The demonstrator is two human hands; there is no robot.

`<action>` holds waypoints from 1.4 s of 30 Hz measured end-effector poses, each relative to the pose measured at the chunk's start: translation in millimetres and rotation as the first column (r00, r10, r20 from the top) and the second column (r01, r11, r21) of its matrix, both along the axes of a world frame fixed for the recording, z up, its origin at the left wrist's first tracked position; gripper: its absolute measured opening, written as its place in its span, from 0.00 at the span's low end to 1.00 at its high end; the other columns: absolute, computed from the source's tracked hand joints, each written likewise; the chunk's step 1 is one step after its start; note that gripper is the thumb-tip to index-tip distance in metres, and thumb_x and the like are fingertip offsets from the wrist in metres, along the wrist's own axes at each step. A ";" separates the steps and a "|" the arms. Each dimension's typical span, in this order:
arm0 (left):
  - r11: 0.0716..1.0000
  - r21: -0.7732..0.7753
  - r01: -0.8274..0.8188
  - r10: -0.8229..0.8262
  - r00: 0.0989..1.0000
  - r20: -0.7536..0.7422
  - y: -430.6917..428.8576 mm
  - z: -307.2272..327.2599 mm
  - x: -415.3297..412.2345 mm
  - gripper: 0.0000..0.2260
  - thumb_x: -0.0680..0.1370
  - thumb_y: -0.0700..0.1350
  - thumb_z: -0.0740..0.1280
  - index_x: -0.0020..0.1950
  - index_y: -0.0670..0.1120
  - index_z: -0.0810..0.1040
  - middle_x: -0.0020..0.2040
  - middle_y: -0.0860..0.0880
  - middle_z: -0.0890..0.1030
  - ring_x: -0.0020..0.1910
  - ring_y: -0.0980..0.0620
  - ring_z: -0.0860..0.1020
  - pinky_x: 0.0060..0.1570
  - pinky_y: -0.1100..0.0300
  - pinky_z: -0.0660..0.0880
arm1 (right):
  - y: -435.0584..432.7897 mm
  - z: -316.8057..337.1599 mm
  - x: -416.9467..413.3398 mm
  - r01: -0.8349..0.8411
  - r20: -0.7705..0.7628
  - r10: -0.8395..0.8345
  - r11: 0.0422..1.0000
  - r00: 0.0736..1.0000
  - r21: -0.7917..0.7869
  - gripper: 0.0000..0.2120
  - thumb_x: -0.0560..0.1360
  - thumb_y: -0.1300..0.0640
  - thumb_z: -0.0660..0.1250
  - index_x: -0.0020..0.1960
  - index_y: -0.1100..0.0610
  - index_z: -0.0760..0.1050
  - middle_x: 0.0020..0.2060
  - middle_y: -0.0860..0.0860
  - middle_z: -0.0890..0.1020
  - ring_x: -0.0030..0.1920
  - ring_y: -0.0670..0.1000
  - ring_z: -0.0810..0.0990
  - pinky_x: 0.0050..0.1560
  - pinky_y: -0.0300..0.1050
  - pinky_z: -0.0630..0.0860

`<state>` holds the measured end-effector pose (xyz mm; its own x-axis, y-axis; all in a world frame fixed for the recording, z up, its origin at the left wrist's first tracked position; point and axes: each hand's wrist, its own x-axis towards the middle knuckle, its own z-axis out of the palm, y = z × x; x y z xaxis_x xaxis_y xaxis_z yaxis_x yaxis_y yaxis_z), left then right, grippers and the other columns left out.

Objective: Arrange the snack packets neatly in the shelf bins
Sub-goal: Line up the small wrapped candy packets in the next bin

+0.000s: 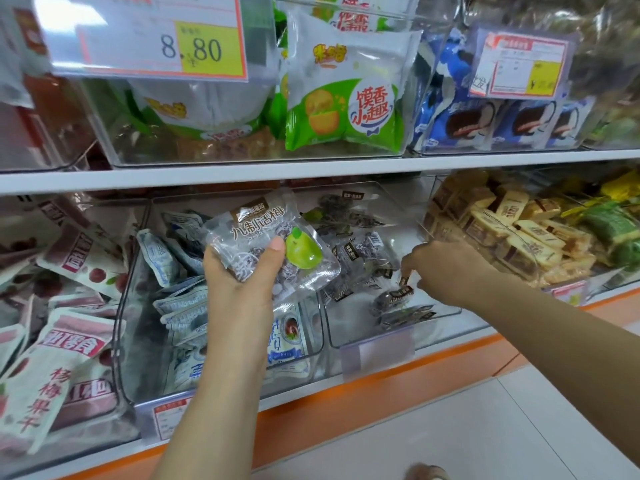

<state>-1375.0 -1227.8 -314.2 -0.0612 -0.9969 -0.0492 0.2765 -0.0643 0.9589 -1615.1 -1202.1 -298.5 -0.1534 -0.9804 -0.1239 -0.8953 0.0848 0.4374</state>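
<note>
Left hand (239, 275) grips a clear plastic packet with green fruit print (277, 242); right hand (446, 271) pinches a small dark packet (404, 283) in the clear bin (349, 327).

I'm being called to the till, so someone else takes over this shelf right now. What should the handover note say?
Left hand: grips a clear plastic plum packet with a green fruit picture, held up in front of the lower bins.
Right hand: reaches into the clear plastic shelf bin and pinches a small dark brown-labelled packet.
Done: little; the other dark packets in that bin lie jumbled.
Left: straighten those packets, then probably set the held packet in with them.
</note>
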 end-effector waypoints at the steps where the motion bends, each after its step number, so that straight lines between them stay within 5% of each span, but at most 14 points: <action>1: 1.000 0.000 0.003 -0.003 1.000 0.012 0.1 0.0 0.2 0.49 0.61 0.65 0.71 0.77 0.61 0.49 0.77 0.59 0.56 0.70 0.56 0.64 0.70 0.43 0.61 | 1.1 1.9 2.5 0.001 0.041 -0.001 1.000 0.999 -0.011 0.17 0.78 0.59 0.61 0.63 0.42 0.71 0.60 0.44 0.77 0.59 0.48 0.76 0.60 0.46 0.64; 5: 1.000 -0.024 0.020 -0.018 0.999 0.048 3.8 2.6 -1.0 0.49 0.60 0.66 0.71 0.76 0.61 0.51 0.75 0.60 0.60 0.70 0.56 0.65 0.70 0.45 0.62 | 6.7 6.3 16.2 -0.031 0.231 0.059 0.992 0.971 -0.121 0.12 0.79 0.55 0.60 0.60 0.44 0.75 0.57 0.44 0.80 0.57 0.48 0.77 0.58 0.45 0.65; 8: 0.997 -0.064 0.054 -0.050 0.997 0.055 9.3 4.8 -1.1 0.41 0.67 0.60 0.71 0.75 0.59 0.53 0.61 0.71 0.65 0.62 0.68 0.66 0.63 0.61 0.64 | 15.2 17.8 26.5 0.041 0.517 0.142 0.944 0.844 -0.328 0.10 0.78 0.54 0.62 0.55 0.46 0.78 0.49 0.42 0.82 0.45 0.43 0.78 0.46 0.37 0.72; 11: 0.986 -0.074 0.147 -0.136 0.981 0.138 17.9 8.7 0.5 0.43 0.67 0.61 0.70 0.76 0.59 0.51 0.66 0.67 0.62 0.65 0.65 0.63 0.64 0.60 0.62 | 27.7 39.2 38.6 0.196 0.855 0.231 0.915 0.463 -0.354 0.11 0.74 0.50 0.69 0.56 0.46 0.77 0.47 0.41 0.82 0.45 0.41 0.80 0.45 0.33 0.74; 14: 0.951 -0.082 0.297 -0.271 0.932 0.240 28.3 13.5 5.5 0.47 0.61 0.62 0.70 0.76 0.59 0.52 0.67 0.66 0.61 0.66 0.63 0.62 0.63 0.59 0.62 | 42.4 63.4 45.1 0.128 0.960 0.223 0.961 0.170 -0.246 0.31 0.63 0.44 0.73 0.64 0.45 0.70 0.59 0.44 0.78 0.57 0.41 0.78 0.57 0.40 0.75; 17: 0.798 -0.131 0.588 -0.545 0.797 0.260 44.3 15.9 6.9 0.41 0.64 0.51 0.75 0.73 0.56 0.61 0.60 0.64 0.78 0.56 0.62 0.78 0.50 0.65 0.75 | 57.4 78.4 42.5 -0.072 0.976 0.016 0.997 0.216 0.000 0.42 0.61 0.45 0.75 0.71 0.42 0.61 0.66 0.41 0.71 0.63 0.37 0.71 0.63 0.36 0.71; 20: 0.678 -0.106 0.727 -0.651 0.662 0.372 58.5 10.8 5.8 0.41 0.63 0.49 0.75 0.72 0.61 0.59 0.53 0.70 0.79 0.51 0.59 0.82 0.50 0.58 0.80 | 73.5 81.2 39.5 -0.195 0.938 -0.191 0.947 0.291 0.253 0.36 0.64 0.51 0.74 0.68 0.42 0.64 0.64 0.40 0.73 0.62 0.36 0.72 0.61 0.31 0.70; 23: 0.627 -0.061 0.776 -0.671 0.578 0.464 64.6 8.7 8.9 0.44 0.61 0.55 0.76 0.70 0.72 0.54 0.53 0.74 0.73 0.52 0.77 0.72 0.51 0.75 0.71 | 87.7 71.0 42.6 -0.257 0.927 -0.243 0.913 0.285 0.318 0.25 0.70 0.61 0.74 0.63 0.50 0.71 0.60 0.53 0.78 0.60 0.51 0.77 0.62 0.48 0.74; 25: 0.599 -0.011 0.800 -0.677 0.514 0.527 66.9 10.2 12.5 0.45 0.59 0.59 0.76 0.67 0.76 0.51 0.56 0.76 0.63 0.53 0.79 0.67 0.52 0.78 0.66 | 95.6 64.4 46.0 -0.251 0.928 -0.253 0.913 0.273 0.323 0.23 0.69 0.61 0.74 0.62 0.59 0.72 0.56 0.62 0.78 0.54 0.61 0.78 0.57 0.60 0.74; 27: 0.557 0.029 0.830 -0.681 0.437 0.588 69.5 9.1 13.5 0.48 0.60 0.59 0.77 0.69 0.76 0.48 0.62 0.70 0.62 0.60 0.72 0.65 0.54 0.77 0.64 | 101.2 58.5 50.0 -0.229 0.913 -0.267 0.911 0.308 0.343 0.24 0.67 0.58 0.76 0.58 0.61 0.72 0.53 0.63 0.78 0.50 0.61 0.78 0.53 0.59 0.74; 30: 0.510 0.045 0.859 -0.639 0.344 0.688 74.4 8.4 13.3 0.51 0.63 0.57 0.78 0.72 0.72 0.45 0.65 0.65 0.61 0.65 0.68 0.60 0.58 0.72 0.61 | 109.8 47.2 58.8 -0.216 0.911 -0.269 0.914 0.312 0.344 0.23 0.65 0.60 0.77 0.56 0.54 0.72 0.50 0.50 0.82 0.51 0.47 0.79 0.49 0.43 0.76; 35: 0.548 -0.036 0.836 -0.570 0.404 0.715 74.1 4.2 9.0 0.50 0.62 0.56 0.79 0.73 0.69 0.49 0.66 0.63 0.64 0.65 0.66 0.63 0.60 0.73 0.61 | 116.4 33.1 66.1 -0.109 0.968 -0.162 0.977 0.193 0.185 0.30 0.62 0.67 0.78 0.58 0.47 0.72 0.52 0.43 0.82 0.54 0.43 0.80 0.53 0.34 0.74; 38: 0.598 -0.121 0.792 -0.525 0.501 0.687 72.1 4.2 4.5 0.47 0.61 0.54 0.80 0.72 0.67 0.57 0.61 0.66 0.64 0.62 0.66 0.67 0.65 0.66 0.65 | 110.8 37.2 68.2 -0.100 0.973 -0.056 0.992 0.225 0.080 0.27 0.63 0.68 0.77 0.57 0.51 0.74 0.50 0.48 0.83 0.50 0.44 0.81 0.50 0.37 0.76; 42: 0.696 -0.289 0.657 -0.370 0.673 0.640 62.4 8.2 -0.1 0.41 0.56 0.57 0.79 0.65 0.66 0.65 0.54 0.69 0.63 0.57 0.72 0.67 0.55 0.76 0.66 | 102.4 44.4 63.6 -0.016 0.960 0.083 0.997 0.266 -0.081 0.26 0.62 0.64 0.79 0.56 0.50 0.74 0.46 0.41 0.83 0.46 0.41 0.82 0.45 0.32 0.75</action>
<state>-1375.1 -1165.5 -306.0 -0.6798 -0.7015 0.2139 -0.1809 0.4431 0.8781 -1551.5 -1099.8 -254.1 0.0938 -0.9905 -0.1005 -0.6612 0.0135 -0.7501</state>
